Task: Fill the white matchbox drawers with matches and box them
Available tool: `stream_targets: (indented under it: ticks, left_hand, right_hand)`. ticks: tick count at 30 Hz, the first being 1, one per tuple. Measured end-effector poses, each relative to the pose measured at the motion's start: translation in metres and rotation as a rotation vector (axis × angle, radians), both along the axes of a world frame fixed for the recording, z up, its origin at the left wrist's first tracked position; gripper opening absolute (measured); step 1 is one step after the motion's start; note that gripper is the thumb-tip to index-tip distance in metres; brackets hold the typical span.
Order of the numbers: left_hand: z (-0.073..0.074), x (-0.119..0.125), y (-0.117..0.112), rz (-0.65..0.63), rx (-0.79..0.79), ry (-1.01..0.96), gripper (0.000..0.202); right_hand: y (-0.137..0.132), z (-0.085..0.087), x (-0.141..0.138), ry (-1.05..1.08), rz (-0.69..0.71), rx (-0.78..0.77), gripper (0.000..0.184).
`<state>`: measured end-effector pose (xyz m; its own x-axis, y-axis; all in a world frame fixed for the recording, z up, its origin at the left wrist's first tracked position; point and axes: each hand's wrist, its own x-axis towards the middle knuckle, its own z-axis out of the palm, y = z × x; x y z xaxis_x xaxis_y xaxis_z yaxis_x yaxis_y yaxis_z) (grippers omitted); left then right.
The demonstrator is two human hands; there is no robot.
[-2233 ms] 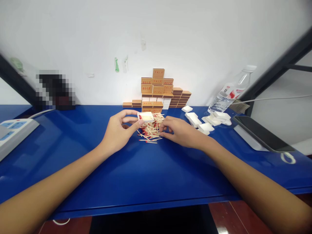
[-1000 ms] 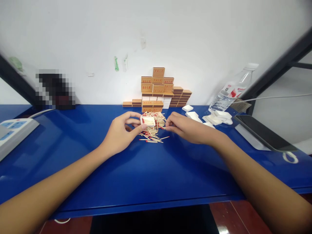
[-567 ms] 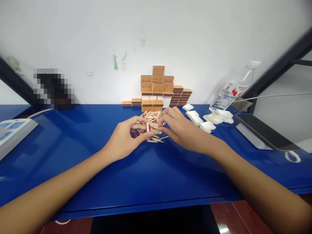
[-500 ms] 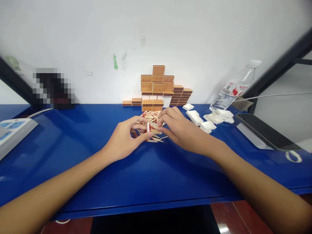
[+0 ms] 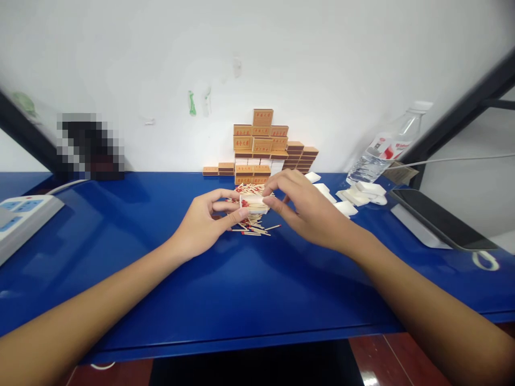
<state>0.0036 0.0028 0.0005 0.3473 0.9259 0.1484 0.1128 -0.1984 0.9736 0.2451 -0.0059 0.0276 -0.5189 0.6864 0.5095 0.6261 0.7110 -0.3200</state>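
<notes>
My left hand [image 5: 203, 220] pinches a small white matchbox tray [image 5: 252, 202] holding red-tipped matches, just above a loose pile of matches [image 5: 252, 225] on the blue table [image 5: 241, 279]. My right hand [image 5: 308, 209] reaches in from the right; its fingertips touch the tray's right end and top, with the fingers curled. Whether it pinches matches is hidden by the fingers.
Stacked orange matchboxes [image 5: 261, 147] stand against the wall behind the pile. Several empty white trays [image 5: 354, 195] lie to the right, near a water bottle [image 5: 386, 147] and a dark phone [image 5: 440, 220]. A power strip [image 5: 20, 214] lies at the far left.
My right hand came from the pile to the tray in my left hand and now rests on its right end. The tray turned from edge-on to flatter and lifted slightly.
</notes>
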Motion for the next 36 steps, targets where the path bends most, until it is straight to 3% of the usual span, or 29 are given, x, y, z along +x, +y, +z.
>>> stream_targets:
  ticks: [6,16,23,36]
  left_hand:
    - [0.0003,0.0001,0.0022,0.044,-0.057,-0.089,0.047]
    - [-0.0008,-0.0008,0.0014,0.03,-0.043,-0.039,0.048]
    - [-0.0029,-0.0002,0.0015,-0.002,-0.038,-0.02,0.045]
    - [-0.0047,-0.0009,0.0009,-0.047,-0.007,0.011,0.042]
  right_hand:
    - [0.0061,-0.0017,0.0006,0.038,-0.107,0.062,0.011]
    - [0.0025,-0.0003,-0.0032,0.083,-0.078,0.014,0.011]
    - [0.0043,-0.0044,-0.0011,0.065,0.053,-0.011,0.012]
    - [0.0003,0.0018,0.0007,0.019,0.06,-0.039,0.011]
